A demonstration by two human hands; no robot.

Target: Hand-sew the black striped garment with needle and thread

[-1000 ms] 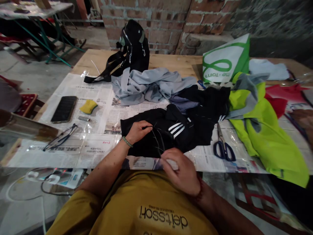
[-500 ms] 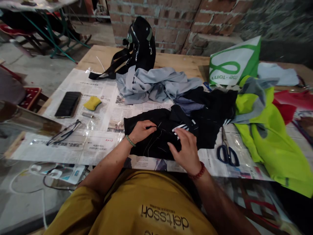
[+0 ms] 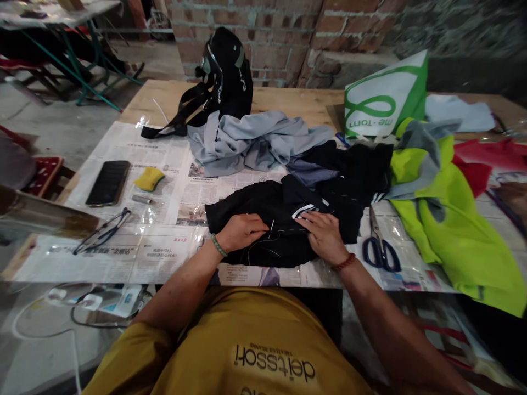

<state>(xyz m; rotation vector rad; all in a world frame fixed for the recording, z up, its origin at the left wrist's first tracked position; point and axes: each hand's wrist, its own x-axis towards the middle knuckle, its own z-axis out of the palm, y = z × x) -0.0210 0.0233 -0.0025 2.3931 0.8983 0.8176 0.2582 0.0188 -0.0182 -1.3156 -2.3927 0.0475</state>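
Note:
A black garment (image 3: 255,200) with white stripes lies bunched in front of me. My left hand (image 3: 246,231) pinches a fold of its cloth, thumb and fingers together. Just right of those fingertips, a thin needle (image 3: 272,226) stands upright at the fold. Pale thread (image 3: 252,248) loops over the black cloth below it. My right hand (image 3: 324,233) grips the same fold beside the white stripes, its thumb hidden. A line of pale stitches or thread runs along the cloth between both hands.
Scissors (image 3: 379,253) lie to the right, near a neon-yellow garment (image 3: 465,236). Behind are a grey cloth (image 3: 255,140), a black bag (image 3: 230,71) and a green-white bag (image 3: 387,99). Phone (image 3: 108,182), sponge (image 3: 149,179), thread spool (image 3: 142,199), glasses (image 3: 102,230) and bottle (image 3: 49,211) sit left.
My right hand, spread above the cloth before, has come down and closed on the fold by the stripes. The needle now stands upright by my left fingertips. The view has shifted slightly.

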